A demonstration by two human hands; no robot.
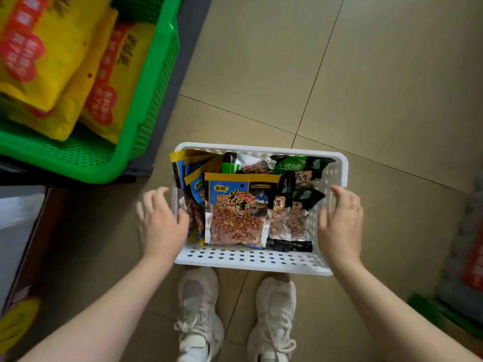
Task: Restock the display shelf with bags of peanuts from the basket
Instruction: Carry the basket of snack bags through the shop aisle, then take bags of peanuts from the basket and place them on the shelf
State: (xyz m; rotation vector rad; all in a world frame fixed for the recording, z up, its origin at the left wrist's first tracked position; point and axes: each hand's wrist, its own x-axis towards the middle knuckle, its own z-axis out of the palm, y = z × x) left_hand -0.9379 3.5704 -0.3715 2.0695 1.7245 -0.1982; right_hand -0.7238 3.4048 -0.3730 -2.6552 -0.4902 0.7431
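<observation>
Both hands are down at the sides of a white perforated plastic basket (251,259) that sits on the beige tiled floor (366,87). The left hand (163,220) is at the basket's left wall, fingers loosely spread and blurred; whether they actually grip the rim I cannot tell. The right hand (339,226), with a thin gold ring (354,208) on one finger, lies against the right wall with its fingers nearly straight and its fingertips at the rim, not curled round anything.

Inside the basket the bags of peanuts are packed close together. The one on top is a blue and yellow bag with a clear window full of reddish peanuts (239,207), lying flat near the middle. More blue and yellow bags (192,176) stand on edge along the left wall, and dark green and black peanut bags (300,184) fill the right side.

Just below the basket stand the person's two off-white lace-up sneakers (200,317).

Up at the left, a bright green slotted plastic crate (146,126) rests on the display shelf, holding large yellow packets with red labels (52,61). Below it is a dark shelf edge with blurred goods.
</observation>
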